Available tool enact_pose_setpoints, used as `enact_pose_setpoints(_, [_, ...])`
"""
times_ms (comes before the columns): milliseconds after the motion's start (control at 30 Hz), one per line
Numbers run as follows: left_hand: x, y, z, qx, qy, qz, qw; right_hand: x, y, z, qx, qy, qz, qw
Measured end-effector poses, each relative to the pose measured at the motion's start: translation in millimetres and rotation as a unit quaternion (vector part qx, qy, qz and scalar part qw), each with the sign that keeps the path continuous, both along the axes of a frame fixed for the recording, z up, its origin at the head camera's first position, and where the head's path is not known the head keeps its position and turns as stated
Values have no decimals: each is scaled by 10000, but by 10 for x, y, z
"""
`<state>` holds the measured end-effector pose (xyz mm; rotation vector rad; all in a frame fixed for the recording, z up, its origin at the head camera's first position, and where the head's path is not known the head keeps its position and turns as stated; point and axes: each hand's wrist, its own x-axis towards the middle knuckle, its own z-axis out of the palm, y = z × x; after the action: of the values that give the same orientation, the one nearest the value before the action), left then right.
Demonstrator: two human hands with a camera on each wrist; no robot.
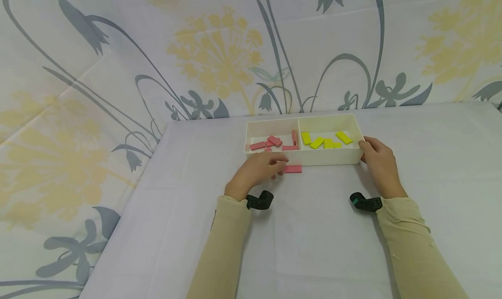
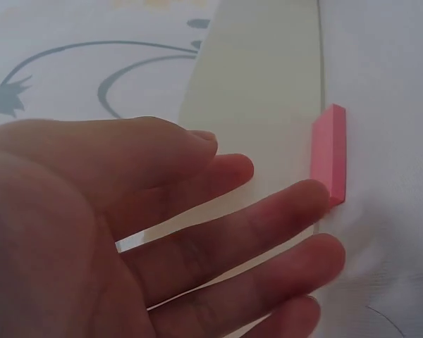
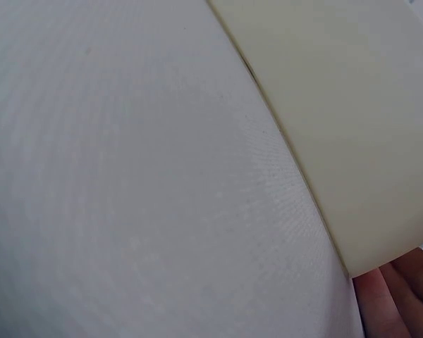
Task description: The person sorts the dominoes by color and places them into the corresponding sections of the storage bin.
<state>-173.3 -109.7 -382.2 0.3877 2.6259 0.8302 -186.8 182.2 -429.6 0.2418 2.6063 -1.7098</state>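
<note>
A white two-compartment box point(image 1: 329, 157) stands on the table, with pink blocks point(image 1: 275, 141) in its left compartment and yellow blocks point(image 1: 344, 137) in the right one. One more pink block point(image 1: 293, 169) lies outside, along the front wall; in the left wrist view this pink block point(image 2: 328, 155) stands on its narrow edge. My left hand point(image 1: 260, 170) is at that block's left end, fingers mostly extended and spread, one fingertip overlapping the block's near end in the wrist view. With my right hand point(image 1: 380, 164) I hold the box's right front corner; its fingers point(image 3: 416, 282) lie beside the end wall.
White cloth point(image 1: 313, 246) covers the table. A flower-patterned cloth point(image 1: 235, 50) rises behind the box and along the left side. Each wrist wears a black camera band, the left camera point(image 1: 260, 200) and the right camera point(image 1: 364, 202) both above the tabletop.
</note>
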Motion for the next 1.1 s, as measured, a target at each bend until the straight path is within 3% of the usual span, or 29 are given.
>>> enact_pose_setpoints(667, [-19,32,-146,-4,-300,-180,9994,11,11,-37,65,-7,48,10000])
enact_pose_setpoints(1100, [-5,66,-112,-300,-287,-130,9991,1,-3,-8,61,62,4,10000])
